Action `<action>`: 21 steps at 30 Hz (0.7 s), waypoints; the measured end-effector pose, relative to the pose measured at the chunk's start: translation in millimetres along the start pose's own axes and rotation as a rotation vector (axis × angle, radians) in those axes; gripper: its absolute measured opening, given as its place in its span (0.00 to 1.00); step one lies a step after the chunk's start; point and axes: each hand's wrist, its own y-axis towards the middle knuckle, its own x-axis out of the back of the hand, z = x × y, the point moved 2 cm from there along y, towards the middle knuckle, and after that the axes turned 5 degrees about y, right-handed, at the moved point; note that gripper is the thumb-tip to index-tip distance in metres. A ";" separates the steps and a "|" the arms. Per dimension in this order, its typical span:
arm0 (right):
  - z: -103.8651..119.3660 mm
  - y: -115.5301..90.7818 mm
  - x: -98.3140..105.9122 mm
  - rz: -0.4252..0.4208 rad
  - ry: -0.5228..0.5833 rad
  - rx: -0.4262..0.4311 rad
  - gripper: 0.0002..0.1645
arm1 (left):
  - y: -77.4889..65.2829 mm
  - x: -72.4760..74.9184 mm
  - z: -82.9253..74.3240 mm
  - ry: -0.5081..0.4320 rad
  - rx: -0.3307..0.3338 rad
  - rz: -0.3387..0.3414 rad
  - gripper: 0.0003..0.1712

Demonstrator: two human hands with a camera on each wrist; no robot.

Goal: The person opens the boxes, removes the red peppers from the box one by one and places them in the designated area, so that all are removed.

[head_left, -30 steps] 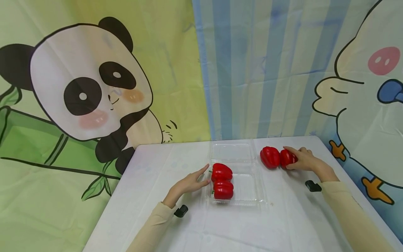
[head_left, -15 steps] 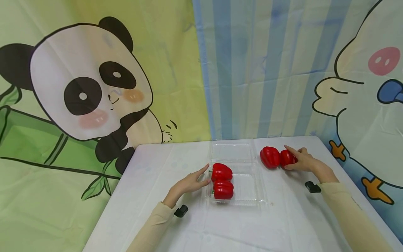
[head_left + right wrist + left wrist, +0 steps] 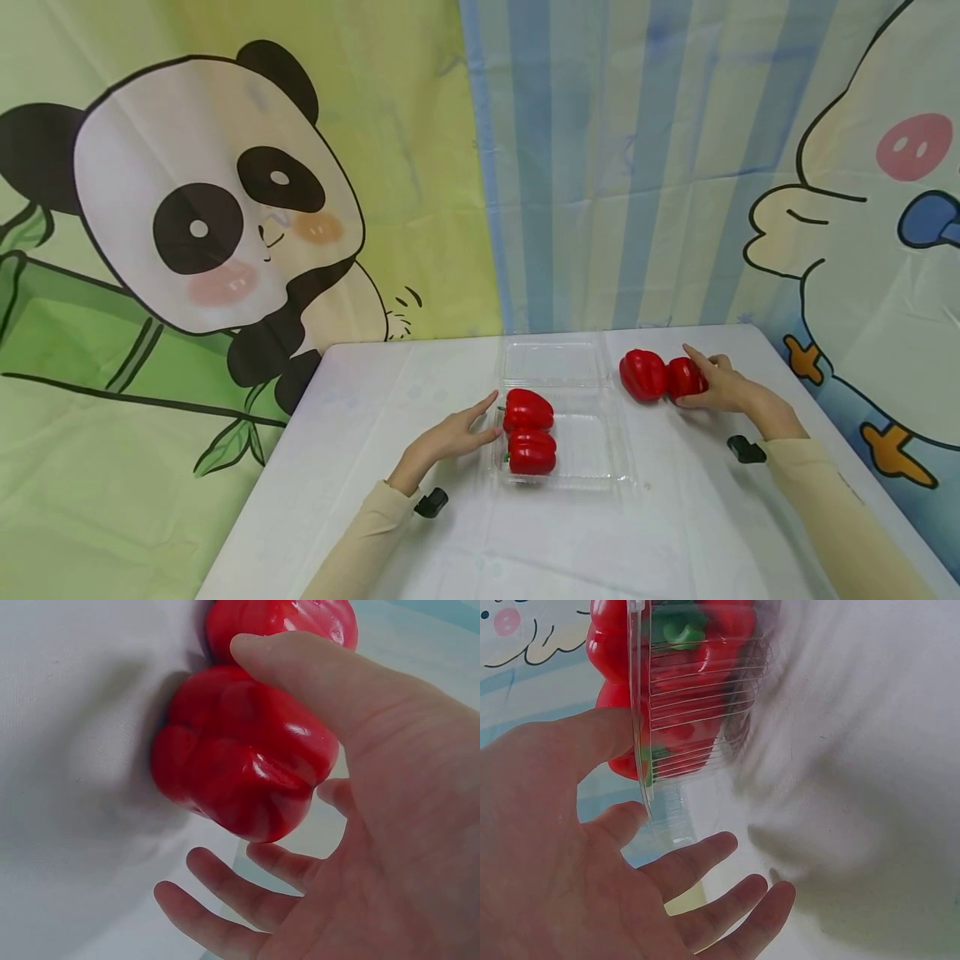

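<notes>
Only my left wrist view shows the ribbed wall of the clear box (image 3: 588, 446), with my left hand (image 3: 592, 847) spread open, thumb at the rim; the head view adds the two boxed peppers (image 3: 530, 411) side by side. My right wrist view reveals my right hand (image 3: 360, 802) with loosely fanned fingers (thumb over the pepper, contact hard to judge). That outer pepper (image 3: 684, 378) sits on the table (image 3: 420, 375) against its neighbour (image 3: 642, 375). Since a second ago, my right forefinger has shifted slightly outward; the peppers haven't moved.

peppers (image 3: 531, 452): glossy, smooth; container (image 3: 588, 442): clear, shiny plastic; tabletop (image 3: 480, 542): matt; backdrop (image 3: 420, 167): creased cloth
</notes>
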 end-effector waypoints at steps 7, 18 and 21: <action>-0.2 -0.7 -0.4 -0.016 0.005 0.022 0.70 | 0.1 0.3 -0.4 0.005 -0.003 0.000 0.44; 1.6 0.4 0.7 -0.030 0.007 0.019 0.72 | 0.8 0.1 0.7 0.009 -0.011 0.000 0.44; 1.5 0.1 1.4 -0.031 0.000 0.019 0.72 | 0.6 0.3 0.5 0.005 -0.011 0.001 0.44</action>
